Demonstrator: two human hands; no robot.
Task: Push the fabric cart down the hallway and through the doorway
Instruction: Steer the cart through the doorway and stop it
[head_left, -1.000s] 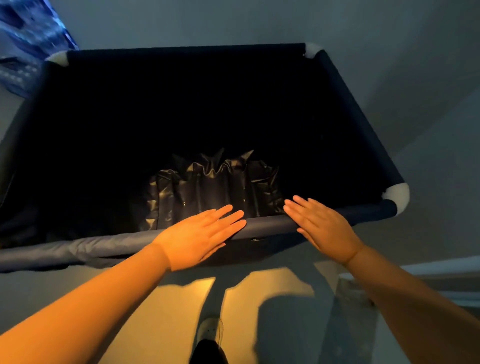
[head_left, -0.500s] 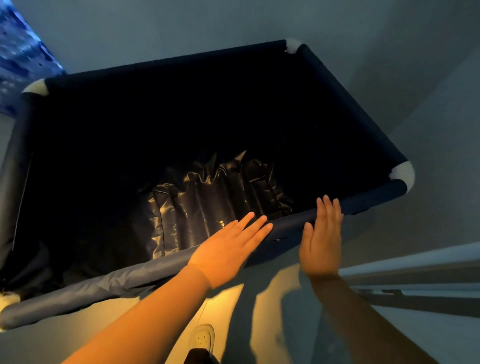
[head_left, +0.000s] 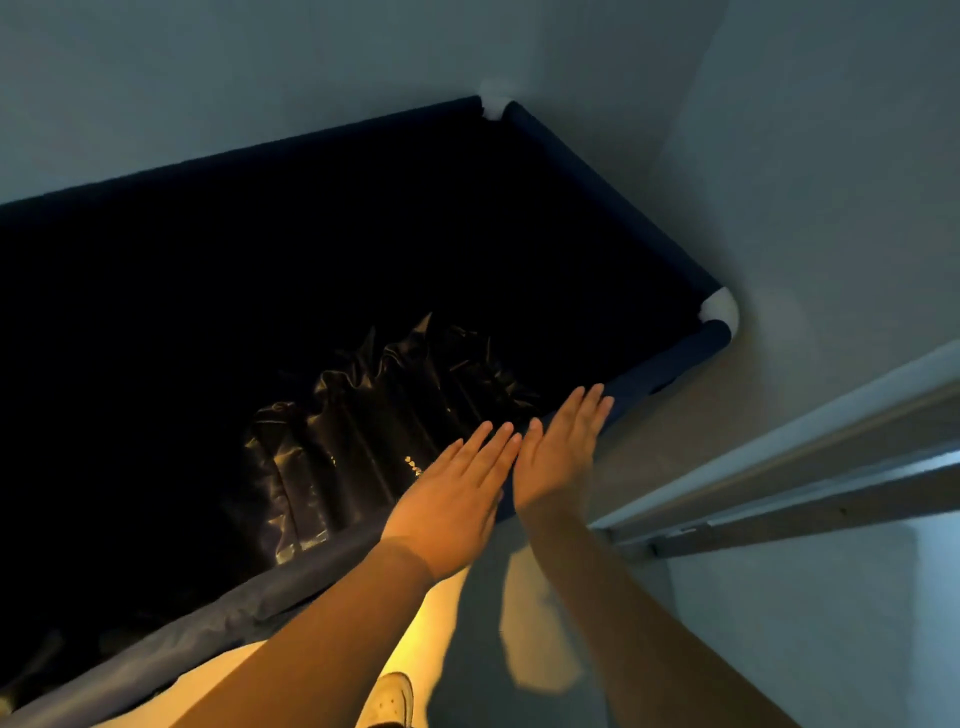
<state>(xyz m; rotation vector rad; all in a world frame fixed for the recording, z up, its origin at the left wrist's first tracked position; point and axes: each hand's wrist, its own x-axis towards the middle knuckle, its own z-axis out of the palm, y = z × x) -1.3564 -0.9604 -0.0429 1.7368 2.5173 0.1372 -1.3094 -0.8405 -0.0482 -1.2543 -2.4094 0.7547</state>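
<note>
The fabric cart (head_left: 613, 208) is a deep dark-blue bin with white corner joints, seen from above and turned at an angle. A crumpled black plastic liner (head_left: 374, 415) lies at its bottom. My left hand (head_left: 457, 499) rests flat on the near rim, fingers straight and together. My right hand (head_left: 561, 457) lies flat right beside it on the same rim, closer to the near right corner (head_left: 719, 306). Neither hand curls around the rim.
A pale wall (head_left: 831, 182) stands close to the cart's right side and far corner. A door frame or sliding track (head_left: 810, 483) runs diagonally at the right. My white shoe (head_left: 389, 699) shows on the lit floor below.
The cart has swung so its right corner points toward the wall. My hands have moved together along the near rim toward the right. The blue patterned object at top left has left the view.
</note>
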